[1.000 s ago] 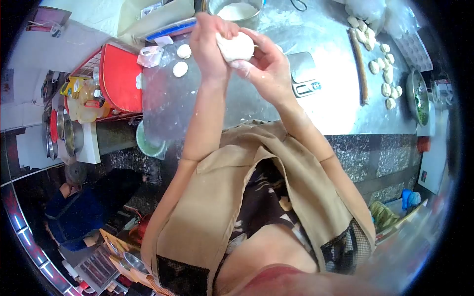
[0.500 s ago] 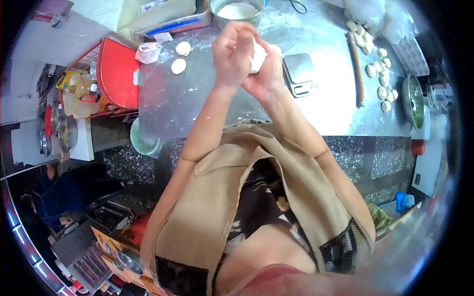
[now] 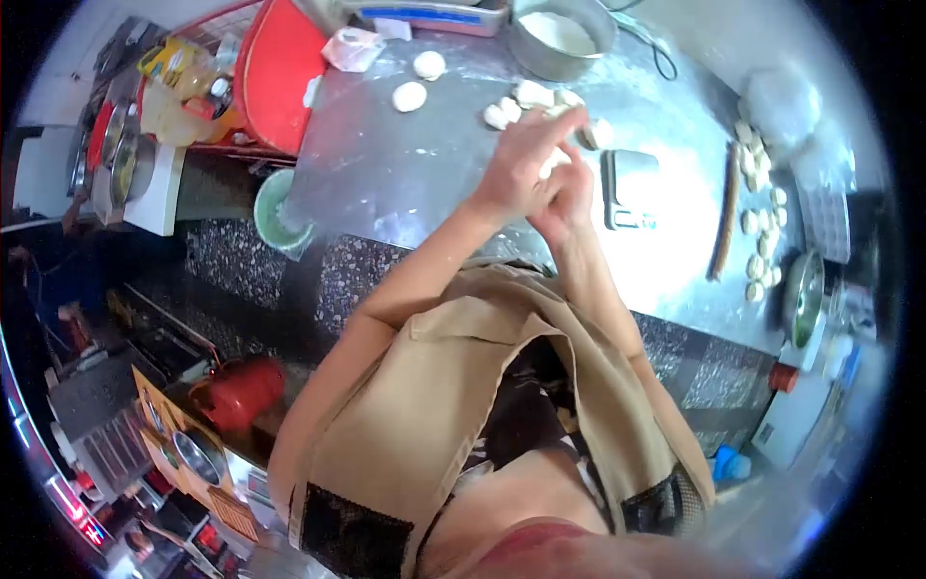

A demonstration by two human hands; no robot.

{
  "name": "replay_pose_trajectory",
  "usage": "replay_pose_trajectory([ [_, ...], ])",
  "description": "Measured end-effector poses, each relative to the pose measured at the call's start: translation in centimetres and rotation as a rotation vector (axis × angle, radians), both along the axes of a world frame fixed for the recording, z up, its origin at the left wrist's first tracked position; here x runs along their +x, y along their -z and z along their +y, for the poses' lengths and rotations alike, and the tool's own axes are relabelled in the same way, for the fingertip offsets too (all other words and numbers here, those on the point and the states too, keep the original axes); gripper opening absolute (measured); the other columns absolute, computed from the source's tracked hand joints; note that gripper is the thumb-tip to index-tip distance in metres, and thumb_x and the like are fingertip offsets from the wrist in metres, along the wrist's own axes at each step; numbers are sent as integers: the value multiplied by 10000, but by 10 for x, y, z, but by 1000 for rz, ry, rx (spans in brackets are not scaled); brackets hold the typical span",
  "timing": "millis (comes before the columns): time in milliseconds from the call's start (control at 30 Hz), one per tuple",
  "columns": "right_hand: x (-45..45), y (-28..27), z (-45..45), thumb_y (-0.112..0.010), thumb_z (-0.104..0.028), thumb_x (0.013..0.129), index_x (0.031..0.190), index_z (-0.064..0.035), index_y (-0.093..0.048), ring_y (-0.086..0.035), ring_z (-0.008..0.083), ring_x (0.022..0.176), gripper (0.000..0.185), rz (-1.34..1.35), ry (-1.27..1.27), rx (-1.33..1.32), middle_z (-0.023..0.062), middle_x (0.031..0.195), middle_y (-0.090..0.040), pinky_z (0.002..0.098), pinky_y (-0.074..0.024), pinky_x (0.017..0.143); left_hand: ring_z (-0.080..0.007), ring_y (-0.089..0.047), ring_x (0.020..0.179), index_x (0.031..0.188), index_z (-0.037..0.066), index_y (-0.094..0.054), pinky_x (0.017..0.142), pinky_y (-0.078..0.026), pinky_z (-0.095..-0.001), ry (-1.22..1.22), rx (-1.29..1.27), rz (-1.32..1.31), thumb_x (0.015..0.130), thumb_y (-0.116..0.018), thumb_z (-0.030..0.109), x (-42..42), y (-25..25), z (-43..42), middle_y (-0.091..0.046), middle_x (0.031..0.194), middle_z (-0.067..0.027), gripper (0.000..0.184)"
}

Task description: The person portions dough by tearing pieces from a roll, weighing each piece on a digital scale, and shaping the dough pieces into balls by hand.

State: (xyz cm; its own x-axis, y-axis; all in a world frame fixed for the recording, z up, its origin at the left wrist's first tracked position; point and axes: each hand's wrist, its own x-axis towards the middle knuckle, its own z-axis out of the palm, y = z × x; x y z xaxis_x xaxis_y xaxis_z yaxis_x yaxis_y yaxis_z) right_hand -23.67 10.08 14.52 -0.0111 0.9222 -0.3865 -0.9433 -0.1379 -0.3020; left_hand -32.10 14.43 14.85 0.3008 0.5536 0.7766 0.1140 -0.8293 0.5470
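Both hands are together over the metal table (image 3: 386, 183), closed round a piece of white dough (image 3: 554, 162). My left hand (image 3: 516, 172) lies across the top of it, fingers pointing away to the right. My right hand (image 3: 571, 198) cups the dough from the right side; its fingers are partly hidden. Just beyond the hands sit several dough lumps (image 3: 502, 113). A digital scale (image 3: 632, 183) stands to the right of my right hand. Farther left, two round dough balls (image 3: 410, 96) rest on the table.
A metal bowl of flour (image 3: 561, 43) stands at the back. Along the right are a rolling pin (image 3: 725, 212), several small dough pieces (image 3: 755, 222) and a bowl with greens (image 3: 803, 299). A red lid (image 3: 280, 77) and green bucket (image 3: 280, 212) are at the left.
The view has turned, so the table now appears tilted. My hands appear lower and farther right, still together on the dough, with my left hand laid more across it. Dough lumps behind them have come into view.
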Motion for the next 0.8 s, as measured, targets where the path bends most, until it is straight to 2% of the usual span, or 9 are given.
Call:
replay_pose_trajectory([
  [100,-20,4,9,-417,-280,901,1197,-8,-483,-542,241,1060,407,-127,-68,-48,111,1128,-553,367,-430,923,-201,-555,1033,1333,12,-407,920,-405,-318,36,-536,-499,859,-500,16,-9,14,-16,-522,1267,-166,483],
  [300,-80,42,38,-454,-243,883,1130,-34,-525,-575,219,989,331,-251,-156,-138,95,1075,-590,358,-459,870,-245,-595,947,1296,-23,-431,815,-481,-335,-385,-270,-96,848,-371,-37,-69,57,9,-516,1268,-207,452],
  [333,-83,67,46,-462,-234,879,1111,-36,-529,-589,226,952,312,-275,-188,-169,98,1041,-603,361,-469,851,-253,-528,1096,1352,-13,-346,889,-443,-332,-308,-511,-18,825,-393,-34,-80,81,10,-389,1389,-190,529],
  [467,-116,148,106,-509,-222,866,971,-43,-583,-601,219,858,220,-286,-246,-452,93,952,-621,355,-495,730,-212,-286,1298,1440,30,-94,1037,-297,-346,-195,-1118,-746,874,-510,90,-145,128,4,-110,1502,-100,705],
  [500,-125,158,123,-509,-222,866,971,-43,-583,-601,219,858,220,-290,-231,-469,93,952,-621,355,-495,730,-231,-270,1308,1427,11,-128,1058,-260,-366,-355,-1074,-523,889,-525,153,-170,145,-5,-170,1469,-135,683],
  [567,-143,176,152,-571,-135,823,875,-41,-594,-590,273,885,110,-1087,-290,-137,126,939,-609,370,-503,746,-246,-304,1286,1396,0,-220,1063,-256,-378,-541,-1105,-268,901,-544,186,-213,177,-26,-267,1414,-159,620],
  [633,-164,205,174,-620,-115,755,846,-58,-612,-580,306,887,108,-2040,-80,618,122,931,-597,390,-499,734,-231,-393,1218,1341,14,-343,1019,-325,-356,-587,-1202,-217,887,-555,124,-254,200,-46,-337,1365,-133,513],
  [700,-170,246,178,-647,-183,690,820,-72,-629,-578,306,901,171,-2216,62,965,105,918,-595,418,-495,724,-212,-442,1167,1281,25,-440,965,-381,-334,-662,-1204,-126,869,-564,67,-274,201,-61,-391,1319,-116,432],
  [800,-179,235,174,-668,-186,678,883,-103,-641,-565,291,981,222,-2329,171,828,85,949,-591,402,-472,841,-198,-455,1142,1253,26,-473,936,-404,-321,-717,-1288,-68,863,-563,46,-267,201,-53,-435,1285,-115,401],
])
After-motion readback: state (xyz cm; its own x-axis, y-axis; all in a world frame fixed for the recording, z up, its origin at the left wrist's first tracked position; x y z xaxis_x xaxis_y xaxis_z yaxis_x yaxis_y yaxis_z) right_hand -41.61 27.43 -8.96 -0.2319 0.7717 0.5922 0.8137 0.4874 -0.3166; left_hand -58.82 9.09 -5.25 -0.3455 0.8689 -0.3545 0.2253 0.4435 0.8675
